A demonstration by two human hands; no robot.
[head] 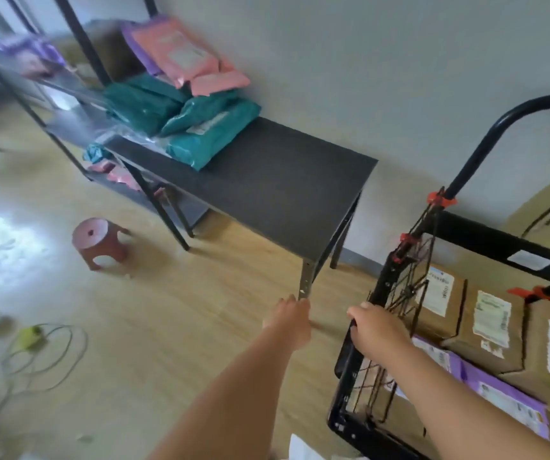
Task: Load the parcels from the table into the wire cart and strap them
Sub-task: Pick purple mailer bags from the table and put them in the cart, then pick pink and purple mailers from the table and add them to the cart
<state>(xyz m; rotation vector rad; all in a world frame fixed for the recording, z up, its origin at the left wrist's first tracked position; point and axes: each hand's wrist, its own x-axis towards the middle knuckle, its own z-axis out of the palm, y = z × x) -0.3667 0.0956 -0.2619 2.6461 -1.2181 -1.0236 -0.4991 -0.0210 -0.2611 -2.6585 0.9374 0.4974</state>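
Parcels (pixel 491 327) sit in our wire cart (pixel 341 423), lower right; our right hand (pixel 378 332) curls over its rim. Our left hand (pixel 291 315) hangs at centre; its grip we cannot tell.

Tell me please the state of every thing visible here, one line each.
wire cart: holds parcels
brown boxes: in cart, labels up
purple parcel: lying in cart
teal parcels: piled on table
pink parcels: stacked behind teal ones
stool: upright on floor
right hand: grips cart rim
left hand: near table leg, grasp unclear
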